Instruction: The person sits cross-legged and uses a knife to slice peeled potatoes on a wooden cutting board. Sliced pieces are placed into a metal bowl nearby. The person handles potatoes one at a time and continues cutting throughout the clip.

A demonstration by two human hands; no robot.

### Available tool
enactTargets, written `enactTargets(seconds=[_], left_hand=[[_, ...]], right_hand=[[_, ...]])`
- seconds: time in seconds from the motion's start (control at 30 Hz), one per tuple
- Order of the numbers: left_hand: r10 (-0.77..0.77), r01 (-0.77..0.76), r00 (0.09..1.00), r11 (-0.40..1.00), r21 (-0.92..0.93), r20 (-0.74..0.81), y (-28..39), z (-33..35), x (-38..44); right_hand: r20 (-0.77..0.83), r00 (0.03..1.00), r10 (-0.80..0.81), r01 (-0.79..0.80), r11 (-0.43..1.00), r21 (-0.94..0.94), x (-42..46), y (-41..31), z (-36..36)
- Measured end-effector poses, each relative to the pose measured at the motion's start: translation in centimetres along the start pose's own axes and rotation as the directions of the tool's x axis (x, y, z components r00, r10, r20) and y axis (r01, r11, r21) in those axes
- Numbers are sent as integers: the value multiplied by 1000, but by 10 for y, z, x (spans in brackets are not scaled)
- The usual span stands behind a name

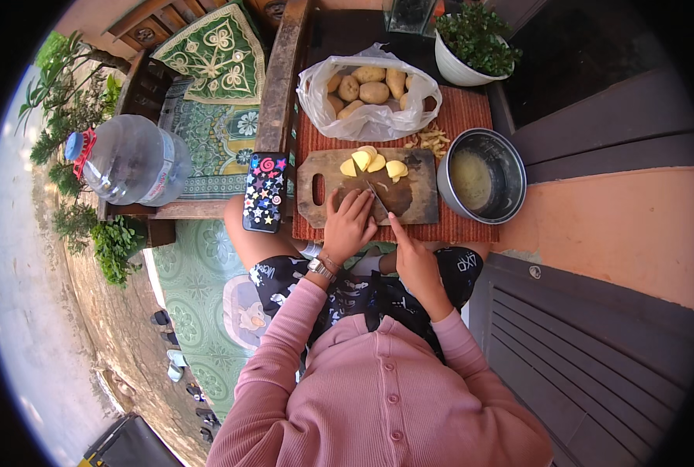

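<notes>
A wooden cutting board (314, 213) with a slot handle lies crosswise before me. My right hand (418, 265) grips a small knife (377, 197), its index finger stretched along the tool. The blade points up and left across the board. My left hand (350, 225) rests on the board with its fingertips beside the blade; whether anything lies under the fingers is hidden. Pale yellow potato slices (365, 159) sit in a cluster beyond my left fingertips. Another small stack of potato slices (396, 169) is further right, past the knife tip.
Right of the board stands a metal pot (519, 201) with cloudy liquid. Potato peelings (431, 140) lie behind it. An open plastic bag (376, 129) holds several unpeeled potatoes (374, 92). A phone in a star-patterned case (264, 192) and a large water bottle (134, 157) are at left.
</notes>
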State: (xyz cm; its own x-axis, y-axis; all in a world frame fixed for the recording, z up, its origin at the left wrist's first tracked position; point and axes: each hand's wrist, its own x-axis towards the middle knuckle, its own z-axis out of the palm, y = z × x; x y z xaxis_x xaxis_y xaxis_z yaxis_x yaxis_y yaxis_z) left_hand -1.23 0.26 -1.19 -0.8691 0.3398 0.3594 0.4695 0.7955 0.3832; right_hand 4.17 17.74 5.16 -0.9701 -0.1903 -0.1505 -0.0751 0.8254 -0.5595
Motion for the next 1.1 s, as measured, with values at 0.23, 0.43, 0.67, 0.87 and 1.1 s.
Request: enactTargets(seconds=[0.23, 0.43, 0.67, 0.87, 1.1], left_hand=[[0, 0, 1000, 1000, -7, 4, 1, -2, 2], [0, 0, 1000, 1000, -10, 5, 1, -1, 1], [-6, 6, 1000, 1000, -12, -3, 2, -3, 3], [0, 0, 1000, 1000, -12, 1, 1, -1, 2], [3, -3, 1000, 1000, -13, -20, 0, 0, 1]], right_hand=[[9, 999, -31, 32, 991, -132, -1, 4, 8], [12, 1000, -19, 20, 991, -135, 4, 3, 13], [6, 1000, 23, -23, 1000, 3, 11, 7, 21], [-97, 995, -16, 39, 971, 236, 10, 13, 29], [-118, 993, 2, 51, 893, 446, -3, 22, 21]])
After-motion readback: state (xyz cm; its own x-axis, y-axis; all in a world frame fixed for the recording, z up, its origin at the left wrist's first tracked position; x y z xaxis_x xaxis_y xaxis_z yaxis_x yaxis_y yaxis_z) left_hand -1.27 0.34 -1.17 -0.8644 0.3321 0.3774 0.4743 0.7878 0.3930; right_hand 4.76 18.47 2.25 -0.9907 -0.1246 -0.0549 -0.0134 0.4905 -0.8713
